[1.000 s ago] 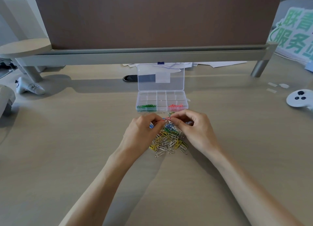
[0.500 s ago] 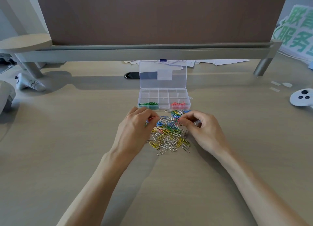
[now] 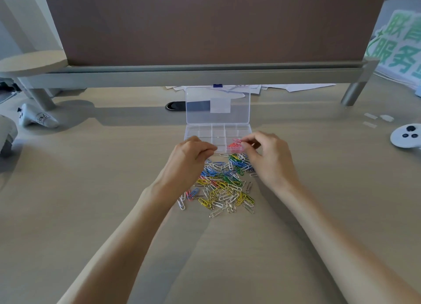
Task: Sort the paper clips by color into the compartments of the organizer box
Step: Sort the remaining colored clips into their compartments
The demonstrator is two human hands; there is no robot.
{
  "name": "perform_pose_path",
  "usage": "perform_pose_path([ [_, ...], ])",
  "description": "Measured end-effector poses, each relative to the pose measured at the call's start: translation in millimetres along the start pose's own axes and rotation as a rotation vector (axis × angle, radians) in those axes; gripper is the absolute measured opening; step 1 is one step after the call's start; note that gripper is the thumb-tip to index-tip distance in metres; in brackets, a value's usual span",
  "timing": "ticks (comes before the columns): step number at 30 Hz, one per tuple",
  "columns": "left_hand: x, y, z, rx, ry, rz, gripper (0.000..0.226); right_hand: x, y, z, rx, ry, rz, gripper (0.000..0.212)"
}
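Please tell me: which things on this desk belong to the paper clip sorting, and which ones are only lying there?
For the job:
organizer box
loose paper clips
red clips in the box
pink clip in the right hand
left hand

Lying about:
white controller
papers
green-lettered sign

Two hands are in view, the left hand [image 3: 189, 154] and the right hand [image 3: 270, 155]. One clear organizer box [image 3: 218, 134] lies just beyond them, with one lid standing open behind it. One small heap of red paper clips [image 3: 234, 146] sits in the compartment beside the right hand's fingertips, which pinch one pink clip [image 3: 237, 140]. One loose pile of mixed clips [image 3: 224, 185], too many and too tangled to count, lies between and below the hands. One white controller [image 3: 406, 136] lies far off to the right of the right hand.
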State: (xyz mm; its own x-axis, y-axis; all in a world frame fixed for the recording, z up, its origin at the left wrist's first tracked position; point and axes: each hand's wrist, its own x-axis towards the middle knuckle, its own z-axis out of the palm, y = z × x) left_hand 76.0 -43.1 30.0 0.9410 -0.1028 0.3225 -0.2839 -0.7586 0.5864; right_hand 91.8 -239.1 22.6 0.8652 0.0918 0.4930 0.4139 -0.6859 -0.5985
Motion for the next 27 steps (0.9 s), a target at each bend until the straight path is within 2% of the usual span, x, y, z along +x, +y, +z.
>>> perform_pose_path([
  [3, 21, 8, 5, -0.01, -0.005, -0.019, 0.02, 16, 5, 6, -0.121, 0.027, -0.045, 0.012],
  [7, 42, 15, 16, -0.033, 0.013, -0.029, 0.018, 22, 23, 8, -0.234, -0.046, -0.054, 0.014],
  [11, 55, 18, 30, -0.034, 0.018, -0.018, 0.018, 9, 42, 2, -0.158, 0.031, 0.006, 0.014],
  [17, 58, 13, 34, -0.062, 0.03, -0.051, 0.03, 6, 49, 1, -0.041, 0.074, 0.048, 0.011],
  [22, 36, 7, 9, -0.122, 0.081, 0.003, 0.017, -3, 44, -1, -0.019, 0.068, 0.038, 0.01],
  [27, -6, -14, -9, -0.093, 0.071, -0.042, 0.013, -20, 27, -2, 0.048, 0.021, -0.014, 0.013],
])
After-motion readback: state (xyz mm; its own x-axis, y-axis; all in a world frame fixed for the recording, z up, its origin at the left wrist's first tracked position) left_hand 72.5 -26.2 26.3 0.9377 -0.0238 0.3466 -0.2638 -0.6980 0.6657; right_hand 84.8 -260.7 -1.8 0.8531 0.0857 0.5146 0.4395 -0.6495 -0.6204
